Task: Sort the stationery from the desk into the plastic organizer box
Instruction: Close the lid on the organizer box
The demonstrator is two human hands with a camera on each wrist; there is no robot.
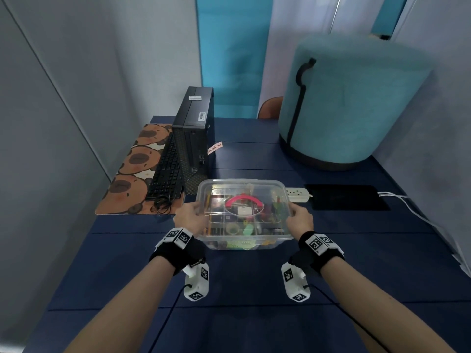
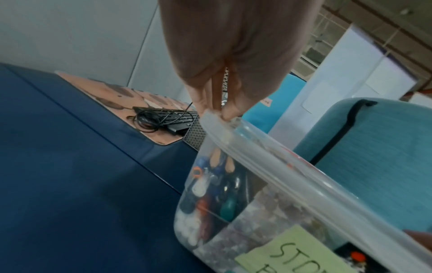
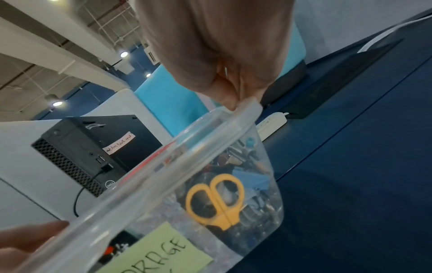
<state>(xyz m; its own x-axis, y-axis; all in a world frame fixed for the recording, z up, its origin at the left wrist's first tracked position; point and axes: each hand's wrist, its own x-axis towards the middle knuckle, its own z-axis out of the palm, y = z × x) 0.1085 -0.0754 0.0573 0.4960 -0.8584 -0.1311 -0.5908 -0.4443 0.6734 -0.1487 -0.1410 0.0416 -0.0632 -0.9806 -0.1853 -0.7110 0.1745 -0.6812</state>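
Head cam: both hands, L (image 1: 190, 214) & R (image 1: 300, 220), grip lid rim of plastic organizer box (image 1: 244, 240) on desk (image 1: 229, 289)

Sitting on the dark blue desk (image 1: 242, 289): a clear, rectangular plastic organizer box with rounded corners (image 1: 277, 240), closed under a transparent lid (image 1: 244, 186) carrying a pink arched handle (image 1: 243, 200) at its centre. Showing through the walls: mixed stationery, including yellow-handled scissors (image 3: 217, 199) standing handles-down against the right side. Bearing a pale green handwritten paper label (image 3: 161, 256) on the near wall.
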